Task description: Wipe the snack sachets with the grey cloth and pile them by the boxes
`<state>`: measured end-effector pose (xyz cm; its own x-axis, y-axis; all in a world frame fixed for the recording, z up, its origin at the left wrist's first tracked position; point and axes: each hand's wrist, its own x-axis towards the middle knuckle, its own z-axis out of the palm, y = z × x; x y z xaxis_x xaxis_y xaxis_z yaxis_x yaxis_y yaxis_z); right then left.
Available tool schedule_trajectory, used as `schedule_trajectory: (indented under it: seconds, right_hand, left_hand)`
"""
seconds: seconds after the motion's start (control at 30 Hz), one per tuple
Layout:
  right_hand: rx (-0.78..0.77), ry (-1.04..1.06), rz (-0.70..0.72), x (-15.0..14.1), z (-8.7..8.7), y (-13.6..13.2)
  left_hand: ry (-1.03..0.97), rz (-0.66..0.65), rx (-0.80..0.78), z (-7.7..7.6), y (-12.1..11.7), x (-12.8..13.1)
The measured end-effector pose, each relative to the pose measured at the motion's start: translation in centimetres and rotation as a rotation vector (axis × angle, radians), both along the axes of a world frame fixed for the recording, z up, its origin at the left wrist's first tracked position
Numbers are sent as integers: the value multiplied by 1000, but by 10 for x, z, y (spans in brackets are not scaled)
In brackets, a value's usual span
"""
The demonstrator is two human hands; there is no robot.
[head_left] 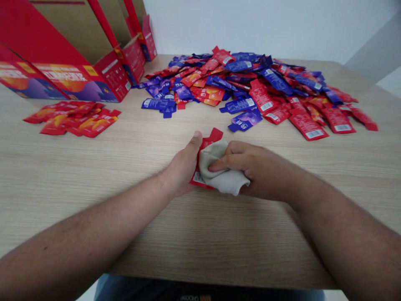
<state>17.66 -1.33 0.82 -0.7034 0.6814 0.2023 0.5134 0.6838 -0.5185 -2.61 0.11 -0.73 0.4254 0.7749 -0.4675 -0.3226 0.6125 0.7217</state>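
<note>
Hands (181, 165) (257, 171) w/ cloth (222, 169), red sachet (214, 135) prob.

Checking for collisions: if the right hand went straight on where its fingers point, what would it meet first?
The beige cloth it already touches, then the red sachet; probably the left hand beyond.

Both forearms bare, left forearm (94, 246) and right forearm (344, 246) showing fine dark hair along their length. Left hand (183, 165) and right hand (257, 171) also bare; pale thumbnail visible on left hand. Blue garment (125, 284) at lower edge of view, probably trousers, though only thin strip shows. Dark garment (244, 294) across bottom edge, with small printed lettering (191, 297) in light and orange tones, too cut off to read.
</note>
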Motion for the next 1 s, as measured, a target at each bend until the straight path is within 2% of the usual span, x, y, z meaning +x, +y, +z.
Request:
schedule_trajectory:
  seconds: [0.13, 0.23, 0.33, 0.43, 0.5, 0.6, 0.7, 0.8, 0.87, 0.93, 1.0]
  right_hand:
    - [260, 35, -315, 14, -18, 24]
    - [317, 90, -404, 8, -30, 27]
    - [240, 119, -280, -5, -26, 13]
    - [30, 92, 12, -12, -9, -4]
    - [-57, 38, 82, -9, 1, -7]
    - [-9, -3, 9, 4, 3, 4]
    - [193, 3, -240, 14, -11, 21]
    - [274, 41, -386, 8, -25, 25]
    - [258, 69, -347, -3, -27, 16]
    - [181, 94, -185, -13, -21, 3]
    - [35, 74, -16, -16, -10, -7]
  left_hand:
    - [10, -113, 16, 1, 1, -7]
    - [17, -110, 25, 1, 1, -8]
    - [-3, -55, -2, 0, 0, -5]
    - [-60, -16, -33, -3, 0, -1]
    - [-73, -6, -35, -5, -1, 0]
    - [-47, -38, -21, -5, 0, -3]
    - [-15, -117, -5, -2, 2, -8]
    - [-9, -111, 8, 0, 3, -10]
    - [-18, -72, 3, -1, 4, -9]
    - [-32, -45, -16, -3, 3, -5]
    - [-43, -39, -37, -4, 2, -2]
